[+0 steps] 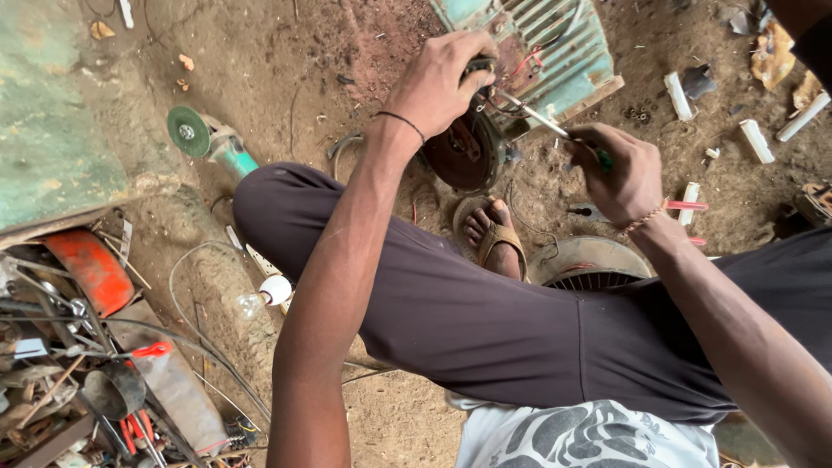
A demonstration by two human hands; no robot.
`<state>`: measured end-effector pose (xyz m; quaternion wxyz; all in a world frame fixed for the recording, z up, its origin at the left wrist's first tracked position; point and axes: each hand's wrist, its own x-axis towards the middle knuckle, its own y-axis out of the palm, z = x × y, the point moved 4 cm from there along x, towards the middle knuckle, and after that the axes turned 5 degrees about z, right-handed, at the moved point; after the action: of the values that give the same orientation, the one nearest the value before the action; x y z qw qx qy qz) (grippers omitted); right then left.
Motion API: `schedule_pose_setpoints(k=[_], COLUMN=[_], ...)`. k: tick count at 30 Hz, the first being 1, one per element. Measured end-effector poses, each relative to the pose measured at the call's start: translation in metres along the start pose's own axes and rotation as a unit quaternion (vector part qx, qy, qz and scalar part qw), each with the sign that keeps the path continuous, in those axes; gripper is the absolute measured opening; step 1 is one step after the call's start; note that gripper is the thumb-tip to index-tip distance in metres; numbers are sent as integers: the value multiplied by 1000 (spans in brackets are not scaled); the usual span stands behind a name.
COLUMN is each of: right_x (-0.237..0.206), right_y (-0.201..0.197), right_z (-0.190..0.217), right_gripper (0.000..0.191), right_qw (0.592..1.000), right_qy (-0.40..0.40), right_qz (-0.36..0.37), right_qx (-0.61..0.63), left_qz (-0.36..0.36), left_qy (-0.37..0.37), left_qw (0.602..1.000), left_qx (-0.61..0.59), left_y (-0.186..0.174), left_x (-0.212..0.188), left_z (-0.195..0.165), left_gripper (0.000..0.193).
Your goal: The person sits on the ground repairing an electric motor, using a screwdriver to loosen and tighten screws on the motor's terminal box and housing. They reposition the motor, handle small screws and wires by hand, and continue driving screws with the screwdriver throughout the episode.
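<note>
Two hands are at work over an old teal electric motor (542, 48) lying on the dirt floor (286, 69). From the head camera, the left hand (442, 82) clamps over a dark part at the motor's wiring end, apparently to steady it, while the right hand (620, 173) is clenched round a green-handled screwdriver (555, 130), its tip angled into the wires. A rusty round end cover (464, 156) leans just beside the sandalled foot (494, 234). Farther left lies a green angle grinder (208, 143); a bare light bulb (264, 295) rests near the knee. No readable labels show.
</note>
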<state>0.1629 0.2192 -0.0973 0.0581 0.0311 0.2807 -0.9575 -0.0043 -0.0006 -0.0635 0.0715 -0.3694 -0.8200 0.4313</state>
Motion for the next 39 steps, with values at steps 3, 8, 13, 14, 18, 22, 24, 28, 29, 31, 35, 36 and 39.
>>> schedule_pose_setpoints(k=[3,8,13,14,18,22,24,28,29,31,35,36,39], right_x=[4,3,2,2,1,-1,-1,-1,-1,-2,-4,-5,-5], right_y=[-1,-10,-13,-13,-13,-12,-12,-12,-12,-12,-13,-13,-13], right_z=[5,13,14,14,13,14,14,16,16,15,16,16,18], right_gripper=[13,12,11,11,12,12,12,13,13,13,12,12,13], right_qw=[1000,1000,999,999,999,999,999,999,999,999,998,998,997], right_qy=[12,11,20,18,12,8,17,8,12,20,10,9,-6], right_qz=[-2,-22,-28,-31,-38,-47,-41,-41,-37,-30,-40,-45,-56], right_qx=[3,5,-11,-10,-6,-5,-8,-26,-24,-19,-52,-51,-62], left_qz=[4,3,23,25,30,15,8,2,12,36,73,79,76], left_qy=[20,26,11,12,5,2,9,32,22,3,-14,-11,-1], left_qw=[1000,1000,1000,1000,999,1000,1000,999,1000,999,992,990,990], left_qx=[-13,-5,-9,-10,-11,4,10,-14,-17,-39,-102,-115,-117], left_y=[-3,-4,-4,-4,2,9,11,8,8,8,2,0,-5], left_x=[2,3,4,4,7,8,8,7,7,8,5,4,2], left_z=[0,-1,0,-1,-3,-6,-6,-2,0,4,12,13,13], left_gripper=[26,28,29,28,25,25,26,29,29,27,24,24,26])
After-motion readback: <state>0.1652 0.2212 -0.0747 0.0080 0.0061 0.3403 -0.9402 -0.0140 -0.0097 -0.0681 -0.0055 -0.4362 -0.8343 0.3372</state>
